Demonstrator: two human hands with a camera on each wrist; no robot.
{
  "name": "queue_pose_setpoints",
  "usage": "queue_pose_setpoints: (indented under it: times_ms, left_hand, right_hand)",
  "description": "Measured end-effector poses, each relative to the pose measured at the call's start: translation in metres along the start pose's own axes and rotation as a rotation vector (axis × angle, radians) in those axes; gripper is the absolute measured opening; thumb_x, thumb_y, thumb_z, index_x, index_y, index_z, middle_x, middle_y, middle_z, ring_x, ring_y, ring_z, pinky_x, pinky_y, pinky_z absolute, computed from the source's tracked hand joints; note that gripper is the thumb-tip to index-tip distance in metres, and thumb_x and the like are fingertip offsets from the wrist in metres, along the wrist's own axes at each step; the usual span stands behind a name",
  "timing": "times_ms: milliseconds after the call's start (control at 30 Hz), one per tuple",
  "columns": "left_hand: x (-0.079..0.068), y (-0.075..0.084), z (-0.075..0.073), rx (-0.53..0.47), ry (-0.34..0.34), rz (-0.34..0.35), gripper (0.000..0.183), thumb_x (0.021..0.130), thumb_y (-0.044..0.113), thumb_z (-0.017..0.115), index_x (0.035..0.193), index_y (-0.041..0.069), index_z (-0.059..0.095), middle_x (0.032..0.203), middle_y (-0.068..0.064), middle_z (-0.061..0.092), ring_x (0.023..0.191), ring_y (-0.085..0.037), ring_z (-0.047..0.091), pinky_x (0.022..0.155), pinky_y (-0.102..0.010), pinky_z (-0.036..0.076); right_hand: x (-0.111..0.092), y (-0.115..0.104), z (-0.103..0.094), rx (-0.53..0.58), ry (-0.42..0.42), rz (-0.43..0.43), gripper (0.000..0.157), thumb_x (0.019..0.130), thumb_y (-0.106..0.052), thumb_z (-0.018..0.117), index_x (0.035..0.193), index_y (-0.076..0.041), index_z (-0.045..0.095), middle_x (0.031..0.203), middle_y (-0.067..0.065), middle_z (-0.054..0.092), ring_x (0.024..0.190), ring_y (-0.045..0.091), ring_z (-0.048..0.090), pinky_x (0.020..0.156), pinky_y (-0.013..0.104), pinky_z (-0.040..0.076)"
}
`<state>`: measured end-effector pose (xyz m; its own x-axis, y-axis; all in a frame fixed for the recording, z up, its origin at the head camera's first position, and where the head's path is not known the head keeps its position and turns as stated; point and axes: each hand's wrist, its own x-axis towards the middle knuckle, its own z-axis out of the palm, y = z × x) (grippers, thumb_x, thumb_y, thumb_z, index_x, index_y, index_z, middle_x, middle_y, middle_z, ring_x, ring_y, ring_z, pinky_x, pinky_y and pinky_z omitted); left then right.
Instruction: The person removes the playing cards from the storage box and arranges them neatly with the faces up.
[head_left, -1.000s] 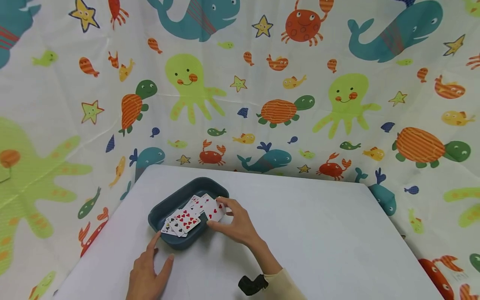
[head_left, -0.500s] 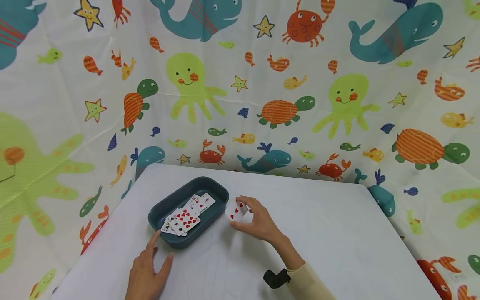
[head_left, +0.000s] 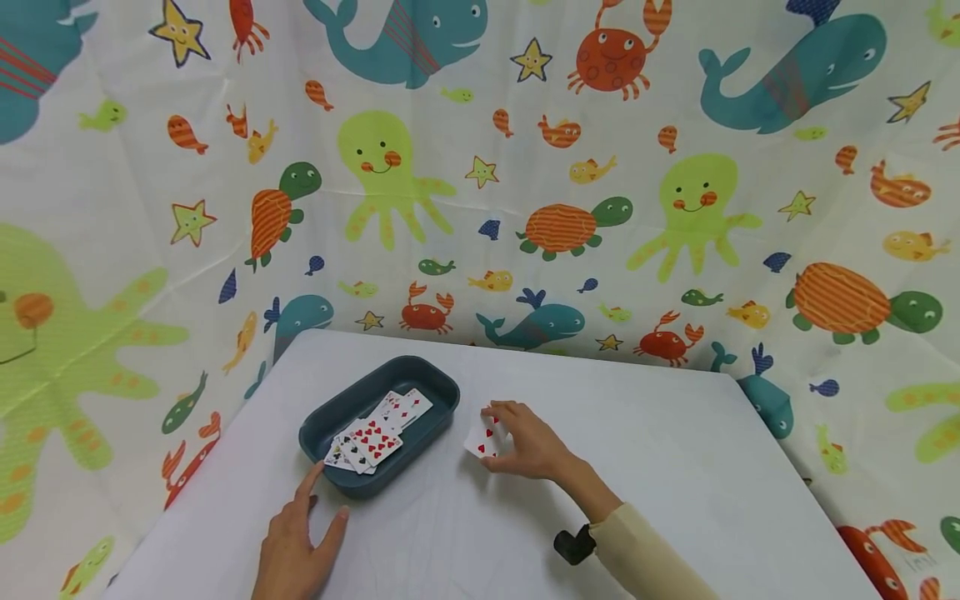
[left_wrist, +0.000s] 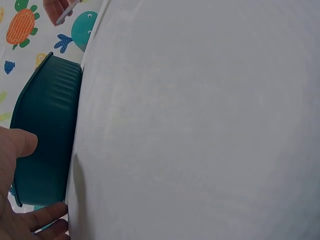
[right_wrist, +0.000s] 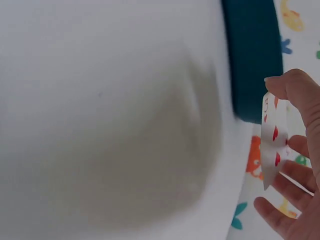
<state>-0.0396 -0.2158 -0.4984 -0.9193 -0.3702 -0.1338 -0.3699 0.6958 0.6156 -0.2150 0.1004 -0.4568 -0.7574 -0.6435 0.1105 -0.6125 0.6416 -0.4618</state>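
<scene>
A dark teal oblong tray [head_left: 408, 461] stands on the table, and several overlapping face-up playing cards [head_left: 377, 440] lie inside. At its near-left end my left hand [head_left: 296, 542] rests with an outstretched index finger at the rim and the thumb spread away. To the right of the tray, my right hand [head_left: 531, 443] pinches a single playing card [head_left: 483, 443] above the table. Red hearts show on this held card [right_wrist: 275, 137] in the right wrist view, between thumb and fingers; its far part is behind the fingers.
White cloth covers the table [head_left: 637, 442]. Behind it and at the sides hangs a curtain [head_left: 465, 250] printed with sea animals. A black wrist device [head_left: 575, 546] sits at my right sleeve [head_left: 637, 550].
My right hand has carried the heart card out from over the tray, rightward to above the table. The left hand and the tray have stayed in place.
</scene>
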Motion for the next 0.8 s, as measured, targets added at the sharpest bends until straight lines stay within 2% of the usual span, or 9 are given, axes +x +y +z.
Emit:
queue_pose_setpoints:
  times_ms: [333, 600, 800]
  left_hand:
    - [0.002, -0.001, 0.000, 0.009, 0.014, -0.003, 0.086, 0.098, 0.041, 0.064, 0.164, 0.021, 0.012, 0.145, -0.035, 0.046, 0.128, -0.056, 0.041, 0.103, -0.075, 0.031]
    - [-0.001, 0.000, 0.002, -0.012, 0.000, -0.024, 0.088, 0.098, 0.042, 0.065, 0.165, 0.022, 0.012, 0.147, -0.033, 0.046, 0.130, -0.056, 0.039, 0.104, -0.075, 0.031]
    - [-0.001, 0.001, 0.001, -0.002, 0.016, -0.016, 0.087, 0.097, 0.041, 0.065, 0.164, 0.021, 0.013, 0.145, -0.033, 0.047, 0.129, -0.056, 0.041, 0.104, -0.076, 0.031]
  right_hand:
    - [0.015, 0.008, -0.002, -0.198, -0.140, -0.081, 0.072, 0.084, -0.036, 0.081, 0.145, -0.011, 0.054, 0.152, 0.012, 0.050, 0.136, 0.030, 0.048, 0.108, 0.052, 0.045]
    - [0.034, 0.016, -0.005, -0.294, -0.208, -0.046, 0.069, 0.084, -0.033, 0.082, 0.145, -0.013, 0.055, 0.154, 0.010, 0.049, 0.139, 0.029, 0.045, 0.113, 0.054, 0.040]
    - [0.047, 0.017, -0.010, -0.334, -0.215, -0.045, 0.071, 0.083, -0.031, 0.085, 0.145, -0.012, 0.055, 0.155, 0.011, 0.047, 0.140, 0.031, 0.045, 0.115, 0.054, 0.036]
